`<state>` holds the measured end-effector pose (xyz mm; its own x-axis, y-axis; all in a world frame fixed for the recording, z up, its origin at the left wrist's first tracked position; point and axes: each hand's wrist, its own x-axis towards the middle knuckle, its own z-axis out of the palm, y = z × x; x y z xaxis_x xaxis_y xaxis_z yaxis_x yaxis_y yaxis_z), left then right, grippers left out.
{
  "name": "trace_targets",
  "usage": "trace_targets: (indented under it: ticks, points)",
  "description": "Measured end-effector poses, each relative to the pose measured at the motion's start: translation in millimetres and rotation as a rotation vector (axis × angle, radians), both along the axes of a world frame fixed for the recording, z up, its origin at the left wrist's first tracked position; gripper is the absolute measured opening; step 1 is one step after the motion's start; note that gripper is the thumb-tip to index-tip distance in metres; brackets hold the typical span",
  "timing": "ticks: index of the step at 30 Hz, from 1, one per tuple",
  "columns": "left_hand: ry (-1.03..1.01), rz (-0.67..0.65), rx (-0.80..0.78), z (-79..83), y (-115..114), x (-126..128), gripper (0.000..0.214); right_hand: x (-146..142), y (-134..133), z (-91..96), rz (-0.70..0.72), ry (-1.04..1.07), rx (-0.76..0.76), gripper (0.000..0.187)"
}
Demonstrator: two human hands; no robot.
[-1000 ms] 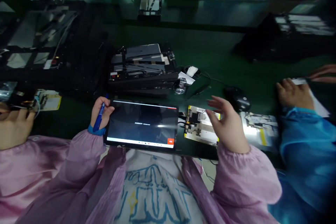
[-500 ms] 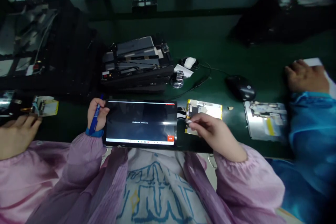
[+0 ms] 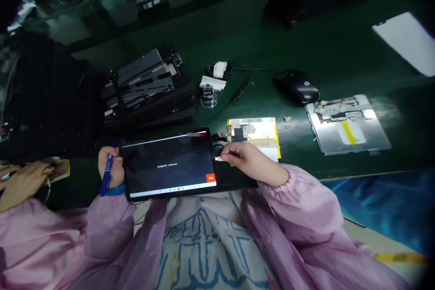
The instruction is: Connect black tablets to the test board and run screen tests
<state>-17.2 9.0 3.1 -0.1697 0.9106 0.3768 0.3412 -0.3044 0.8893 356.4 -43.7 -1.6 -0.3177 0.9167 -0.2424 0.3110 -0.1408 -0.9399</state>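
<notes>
Left hand [image 3: 116, 168]: curled round slim blue plastic pen [image 3: 106, 175], at left edge of black-framed rectangular tablet [image 3: 166, 170] — cannot tell if gripping that edge too.
Right hand [image 3: 246, 159]: well apart from left, pinching small white plug [image 3: 218, 158] at tablet's right edge; cannot tell if seated.
Tablet: screen up and lit, between both hands, near front edge of dark green table [image 3: 353, 68].
Yellow-edged silver-and-black flat module [image 3: 256, 131]: just right of tablet, partly under right hand.
Stack of flat black tablet shells [image 3: 146, 95]: behind tablet.
Black rounded mouse [image 3: 297, 86]: further right — near silver metal panel with yellow strip [image 3: 367, 129].
</notes>
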Motion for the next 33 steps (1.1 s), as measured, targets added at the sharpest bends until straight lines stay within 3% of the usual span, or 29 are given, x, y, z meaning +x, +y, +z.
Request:
trace_targets:
  ticks: [10, 16, 22, 33]
  points:
    - [0.045, 0.004, 0.014, 4.7, -1.9, 7.5, 0.043, 0.9, 6.6, 0.2, -0.004, -0.018, 0.041, 0.019]
    - [0.006, 0.073, -0.027, 3.9, -0.4, 6.3, 0.05, -1.2, 4.2, 2.0, 0.027, -0.018, 0.025, 0.019]
    - [-0.005, 0.027, -0.073, 3.0, -1.9, 1.4, 0.046, -6.3, 6.4, 3.0, 0.039, -0.099, 0.049, 0.015]
    - [-0.075, -0.02, -0.122, -0.6, -5.2, -8.1, 0.041, -12.4, 10.1, 6.6, 0.102, -0.112, -0.046, 0.017]
